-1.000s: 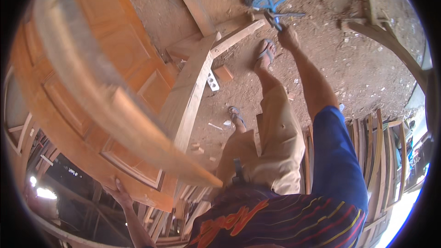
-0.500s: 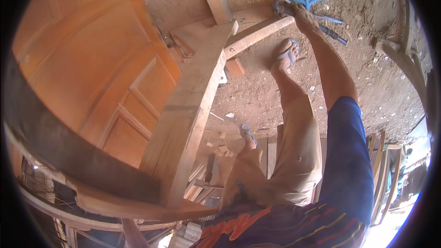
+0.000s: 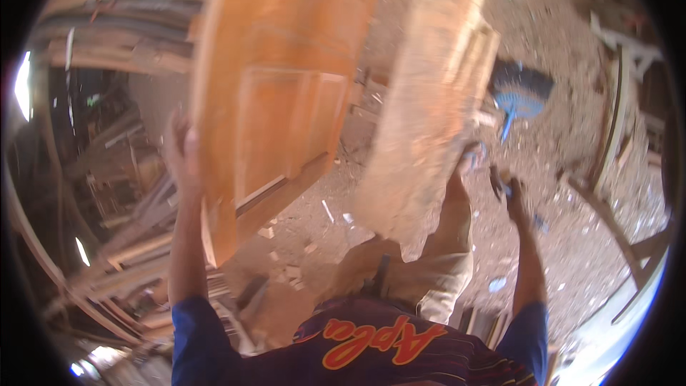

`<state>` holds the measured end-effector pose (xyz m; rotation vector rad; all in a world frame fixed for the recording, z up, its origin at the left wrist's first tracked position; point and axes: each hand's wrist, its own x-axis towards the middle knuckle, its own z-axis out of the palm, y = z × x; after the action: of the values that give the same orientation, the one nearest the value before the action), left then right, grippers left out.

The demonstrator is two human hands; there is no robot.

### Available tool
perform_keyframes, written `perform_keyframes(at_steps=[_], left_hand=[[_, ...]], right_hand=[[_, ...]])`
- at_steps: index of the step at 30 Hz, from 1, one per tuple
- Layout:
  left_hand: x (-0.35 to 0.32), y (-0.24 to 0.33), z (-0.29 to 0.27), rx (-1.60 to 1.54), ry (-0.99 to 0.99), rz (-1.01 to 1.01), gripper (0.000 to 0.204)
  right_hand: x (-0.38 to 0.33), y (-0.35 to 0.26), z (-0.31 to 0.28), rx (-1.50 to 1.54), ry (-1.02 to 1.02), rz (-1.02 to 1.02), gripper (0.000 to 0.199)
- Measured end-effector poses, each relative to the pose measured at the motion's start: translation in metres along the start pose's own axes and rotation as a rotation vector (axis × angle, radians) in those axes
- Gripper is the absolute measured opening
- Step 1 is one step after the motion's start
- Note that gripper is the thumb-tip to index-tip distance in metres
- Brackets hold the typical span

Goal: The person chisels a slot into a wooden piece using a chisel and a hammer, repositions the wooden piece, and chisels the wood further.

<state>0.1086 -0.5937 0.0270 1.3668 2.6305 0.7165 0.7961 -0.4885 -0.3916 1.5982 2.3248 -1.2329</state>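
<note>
My left hand [image 3: 184, 154] is at the left edge of an orange-brown panelled wooden door [image 3: 275, 114], its fingers closed on that edge and partly blurred. The door stands tilted in front of me on the left. To the right and low, my right hand [image 3: 513, 196] is closed on a hammer [image 3: 496, 183], whose dark head shows beside the fingers; much of its handle is hidden. A thick pale wooden plank [image 3: 421, 93], smeared by motion, stands between the door and my right hand, touched by neither hand.
A blue broom head [image 3: 520, 104] with dark bristles lies on the dirt floor beyond my right hand. Stacked timber [image 3: 121, 50] fills the left side. Wood offcuts [image 3: 291, 271] lie near my feet, and a wooden frame [image 3: 614, 107] stands at far right.
My right hand has drawn back from the floor near the broom with the hammer. My left hand has come up to the door's edge. The view has turned, shifting door and plank.
</note>
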Motion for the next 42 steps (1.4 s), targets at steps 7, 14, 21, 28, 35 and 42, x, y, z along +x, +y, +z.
perform_keyframes(at_steps=[7,14,21,28,35,42], left_hand=[[-0.138,-0.058,-0.138,-0.304,0.026,-0.072,0.046],[-0.253,-0.142,-0.239,-0.435,-0.038,-0.146,0.045],[-0.270,-0.101,-0.206,-0.691,-0.269,0.144,0.039],[-0.282,-0.075,-0.208,-0.815,-0.727,0.125,0.039],[-0.256,-0.127,-0.218,-0.892,-0.477,0.275,0.047],[-0.226,-0.186,-0.271,-1.394,0.139,0.227,0.056]], right_hand=[[-0.212,-0.131,0.011,-0.001,0.036,0.412,0.039],[-0.337,-0.271,0.124,0.047,0.106,0.198,0.045],[-0.314,-0.422,0.105,0.026,0.270,0.010,0.058],[-0.256,-0.630,0.014,-0.087,0.415,-0.370,0.059],[-0.288,-0.829,-0.002,-0.371,0.421,-0.957,0.061],[-0.294,-0.959,0.093,-0.285,0.458,-1.227,0.062]])
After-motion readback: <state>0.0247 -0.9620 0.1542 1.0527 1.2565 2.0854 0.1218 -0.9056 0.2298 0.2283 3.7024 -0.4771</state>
